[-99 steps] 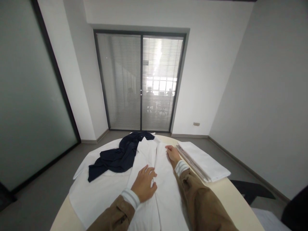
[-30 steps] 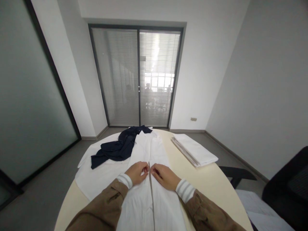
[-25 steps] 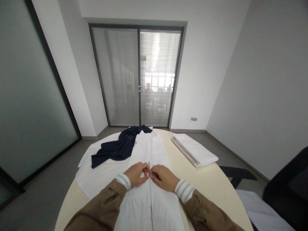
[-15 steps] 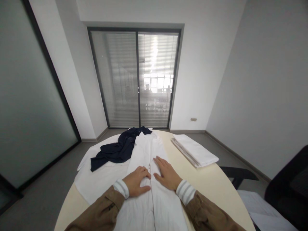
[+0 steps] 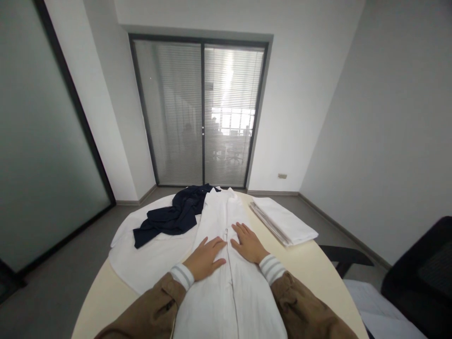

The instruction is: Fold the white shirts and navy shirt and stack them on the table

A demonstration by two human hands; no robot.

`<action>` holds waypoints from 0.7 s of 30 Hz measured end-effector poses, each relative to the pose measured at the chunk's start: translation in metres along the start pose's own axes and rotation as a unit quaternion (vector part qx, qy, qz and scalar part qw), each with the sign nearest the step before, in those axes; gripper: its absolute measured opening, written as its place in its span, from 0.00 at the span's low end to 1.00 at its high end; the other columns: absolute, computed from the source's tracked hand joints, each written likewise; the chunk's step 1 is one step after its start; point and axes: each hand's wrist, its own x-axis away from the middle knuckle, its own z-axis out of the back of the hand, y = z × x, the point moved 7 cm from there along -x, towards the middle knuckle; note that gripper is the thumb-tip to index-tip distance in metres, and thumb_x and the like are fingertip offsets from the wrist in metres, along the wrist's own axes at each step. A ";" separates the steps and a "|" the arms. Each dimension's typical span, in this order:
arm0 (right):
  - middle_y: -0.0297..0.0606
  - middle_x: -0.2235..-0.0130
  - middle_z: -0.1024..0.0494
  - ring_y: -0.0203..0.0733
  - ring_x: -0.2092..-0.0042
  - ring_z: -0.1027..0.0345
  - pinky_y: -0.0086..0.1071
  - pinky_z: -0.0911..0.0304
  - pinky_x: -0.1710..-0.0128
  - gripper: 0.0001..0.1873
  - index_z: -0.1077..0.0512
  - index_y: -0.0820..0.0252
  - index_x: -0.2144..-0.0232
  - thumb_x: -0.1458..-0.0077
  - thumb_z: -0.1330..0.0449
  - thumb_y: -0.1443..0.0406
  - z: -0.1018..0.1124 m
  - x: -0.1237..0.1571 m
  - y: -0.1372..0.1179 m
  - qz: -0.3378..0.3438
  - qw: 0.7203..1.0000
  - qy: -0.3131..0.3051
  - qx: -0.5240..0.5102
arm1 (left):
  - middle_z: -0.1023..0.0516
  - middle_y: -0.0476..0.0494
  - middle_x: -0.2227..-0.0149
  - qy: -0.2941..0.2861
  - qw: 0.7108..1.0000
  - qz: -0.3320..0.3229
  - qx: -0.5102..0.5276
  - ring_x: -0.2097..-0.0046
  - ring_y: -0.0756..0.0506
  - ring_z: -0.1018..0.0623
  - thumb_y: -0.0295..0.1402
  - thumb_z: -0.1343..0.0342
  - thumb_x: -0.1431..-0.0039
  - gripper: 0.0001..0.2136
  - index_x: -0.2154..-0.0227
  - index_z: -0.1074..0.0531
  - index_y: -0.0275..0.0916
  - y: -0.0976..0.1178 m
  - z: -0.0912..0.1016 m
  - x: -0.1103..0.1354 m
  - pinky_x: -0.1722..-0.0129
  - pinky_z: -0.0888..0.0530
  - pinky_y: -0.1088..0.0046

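Note:
A long white garment (image 5: 219, 296) stretches from the table's near edge toward its far side, with a lengthwise seam down its middle. On the left of that seam rests my left hand (image 5: 207, 258), palm down, fingers extended. My right hand (image 5: 250, 243) lies flat on the cloth right of the seam, fingers spread. Neither hand grips the fabric. Left of the garment a crumpled dark navy garment (image 5: 173, 216) lies on top of another spread white cloth (image 5: 151, 259).
A folded stack of white cloth (image 5: 286, 221) sits on the right of the round cream table (image 5: 318, 287). Beyond the right edge stands a black chair (image 5: 420, 273), with white material (image 5: 381, 306) near it. A glass door with blinds (image 5: 201, 113) is behind the table.
Both hands have slid slightly forward and right over the white garment. Its far end has shifted right, and the cloth looks a little straighter. The folded stack stays put.

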 end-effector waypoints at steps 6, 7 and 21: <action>0.45 0.47 0.29 0.48 0.45 0.38 0.44 0.41 0.43 0.26 0.35 0.54 0.39 0.39 0.44 0.64 0.020 0.009 -0.019 0.121 0.990 0.046 -0.060 | 0.27 0.43 0.49 0.034 0.995 -0.091 0.011 0.45 0.43 0.29 0.27 0.50 0.35 0.20 0.43 0.32 0.50 0.019 0.007 0.003 0.36 0.43 0.52; 0.44 0.52 0.28 0.47 0.49 0.37 0.43 0.40 0.47 0.24 0.34 0.53 0.40 0.39 0.45 0.65 0.021 0.011 -0.023 0.140 0.988 0.040 -0.058 | 0.26 0.44 0.51 0.034 0.994 -0.107 0.019 0.47 0.43 0.29 0.27 0.49 0.35 0.18 0.45 0.29 0.51 0.024 0.008 0.004 0.37 0.42 0.53; 0.37 0.65 0.26 0.43 0.58 0.36 0.37 0.40 0.55 0.08 0.28 0.58 0.59 0.36 0.46 0.64 0.025 0.015 -0.037 0.152 0.983 0.019 -0.101 | 0.24 0.47 0.64 0.034 0.969 -0.226 -0.095 0.60 0.44 0.27 0.43 0.47 0.33 0.13 0.50 0.27 0.47 0.051 0.006 0.008 0.57 0.33 0.66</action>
